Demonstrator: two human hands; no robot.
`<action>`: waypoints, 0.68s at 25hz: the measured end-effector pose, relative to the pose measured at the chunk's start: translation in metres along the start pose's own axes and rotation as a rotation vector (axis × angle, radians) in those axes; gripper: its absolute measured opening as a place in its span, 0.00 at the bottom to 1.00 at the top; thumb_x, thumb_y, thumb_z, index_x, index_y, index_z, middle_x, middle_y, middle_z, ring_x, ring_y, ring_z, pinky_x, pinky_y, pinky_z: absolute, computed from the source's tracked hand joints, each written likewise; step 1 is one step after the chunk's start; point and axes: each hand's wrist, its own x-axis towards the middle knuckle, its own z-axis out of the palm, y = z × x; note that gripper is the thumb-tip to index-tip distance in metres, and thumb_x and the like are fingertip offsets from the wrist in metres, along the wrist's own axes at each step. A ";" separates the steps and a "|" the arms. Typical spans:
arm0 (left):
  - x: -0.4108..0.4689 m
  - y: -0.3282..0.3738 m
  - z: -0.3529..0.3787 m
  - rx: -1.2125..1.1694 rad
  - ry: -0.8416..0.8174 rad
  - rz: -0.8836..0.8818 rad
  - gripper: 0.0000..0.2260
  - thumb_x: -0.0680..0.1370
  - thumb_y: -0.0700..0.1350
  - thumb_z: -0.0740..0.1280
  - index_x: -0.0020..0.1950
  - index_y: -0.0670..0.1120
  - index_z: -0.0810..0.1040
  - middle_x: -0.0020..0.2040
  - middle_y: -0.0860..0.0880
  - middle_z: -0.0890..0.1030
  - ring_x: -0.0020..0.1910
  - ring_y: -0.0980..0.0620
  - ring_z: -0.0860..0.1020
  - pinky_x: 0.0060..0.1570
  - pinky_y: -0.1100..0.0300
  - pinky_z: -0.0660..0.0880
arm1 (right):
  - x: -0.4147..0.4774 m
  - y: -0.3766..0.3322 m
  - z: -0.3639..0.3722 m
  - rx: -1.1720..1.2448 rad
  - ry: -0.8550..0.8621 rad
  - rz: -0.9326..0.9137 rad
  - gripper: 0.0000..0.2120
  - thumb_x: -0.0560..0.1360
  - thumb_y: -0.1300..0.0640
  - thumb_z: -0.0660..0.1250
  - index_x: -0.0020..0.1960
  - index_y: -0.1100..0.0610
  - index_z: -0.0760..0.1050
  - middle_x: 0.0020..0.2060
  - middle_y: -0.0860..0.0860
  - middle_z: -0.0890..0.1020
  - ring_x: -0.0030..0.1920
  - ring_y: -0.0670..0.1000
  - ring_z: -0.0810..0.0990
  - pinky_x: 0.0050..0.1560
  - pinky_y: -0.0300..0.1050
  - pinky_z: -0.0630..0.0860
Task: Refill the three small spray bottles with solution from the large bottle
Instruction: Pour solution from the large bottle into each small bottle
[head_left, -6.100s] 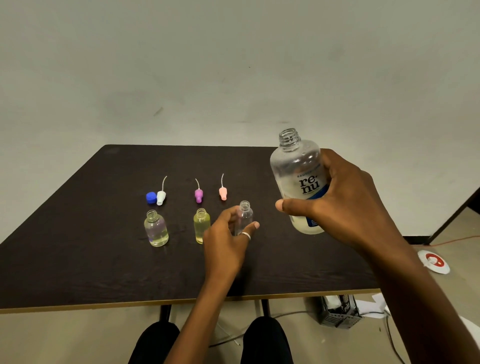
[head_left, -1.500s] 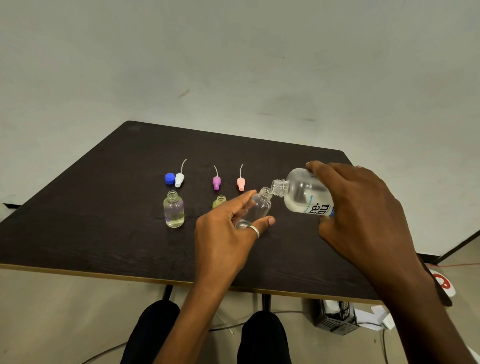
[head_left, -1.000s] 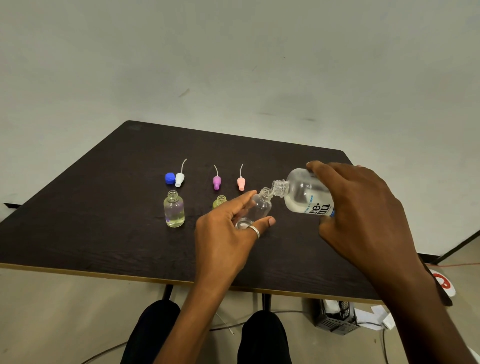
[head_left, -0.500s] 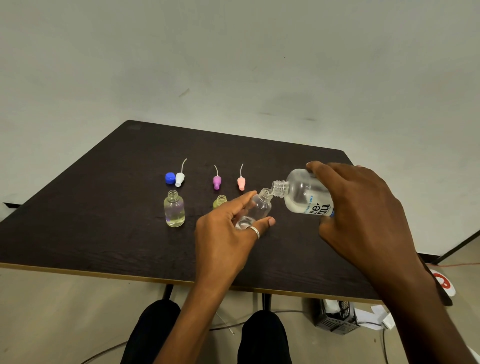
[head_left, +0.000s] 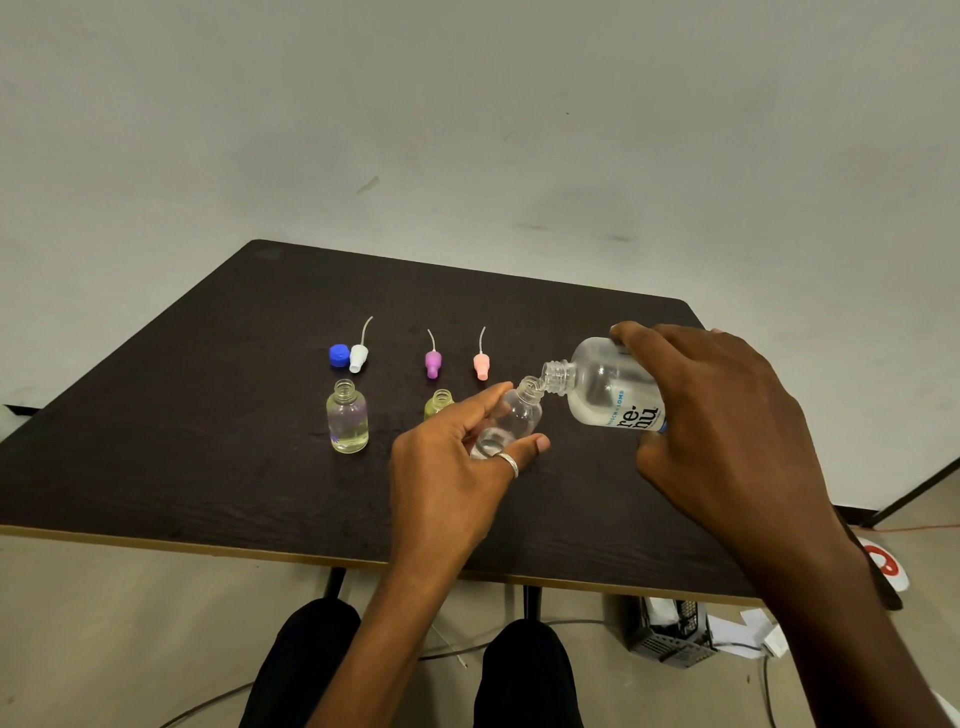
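Note:
My right hand (head_left: 727, 431) grips the large clear bottle (head_left: 602, 389), tipped sideways with its open neck at the mouth of a small clear bottle (head_left: 517, 415). My left hand (head_left: 452, 467) holds that small bottle tilted above the table, fingers curled round its lower part. A second small bottle (head_left: 347, 415) stands upright and uncapped at the left with pale liquid inside. A yellowish small bottle (head_left: 439, 404) stands behind my left hand, mostly hidden.
On the dark table (head_left: 182, 441) behind the bottles lie a blue cap (head_left: 338, 355), a white spray top (head_left: 358, 356), a purple spray top (head_left: 432, 361) and a pink spray top (head_left: 481, 364). The near table edge runs below my wrists. Boxes and cables lie on the floor at right.
Since six seconds ago the large bottle went from upright to tipped over the small bottle, which my left hand lifted and tilted. Over the last second nothing visibly moved.

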 end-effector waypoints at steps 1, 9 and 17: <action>0.000 0.000 0.000 -0.002 0.000 0.000 0.26 0.68 0.51 0.80 0.65 0.55 0.80 0.56 0.59 0.84 0.53 0.65 0.81 0.52 0.74 0.75 | 0.000 0.000 0.000 0.004 -0.008 0.002 0.38 0.61 0.61 0.77 0.70 0.53 0.70 0.58 0.54 0.79 0.57 0.59 0.76 0.55 0.55 0.74; -0.001 0.000 0.000 -0.014 0.001 0.006 0.25 0.68 0.50 0.80 0.64 0.56 0.80 0.53 0.64 0.82 0.52 0.68 0.80 0.50 0.76 0.74 | -0.001 0.000 0.001 -0.017 0.012 0.007 0.38 0.60 0.62 0.76 0.69 0.52 0.70 0.57 0.53 0.79 0.57 0.59 0.76 0.54 0.54 0.75; -0.002 -0.001 0.000 -0.030 -0.002 -0.006 0.25 0.68 0.50 0.80 0.64 0.56 0.80 0.53 0.62 0.83 0.52 0.67 0.81 0.51 0.75 0.75 | -0.001 0.000 0.001 -0.013 0.006 0.002 0.38 0.61 0.62 0.76 0.69 0.52 0.70 0.57 0.53 0.79 0.57 0.59 0.75 0.55 0.54 0.74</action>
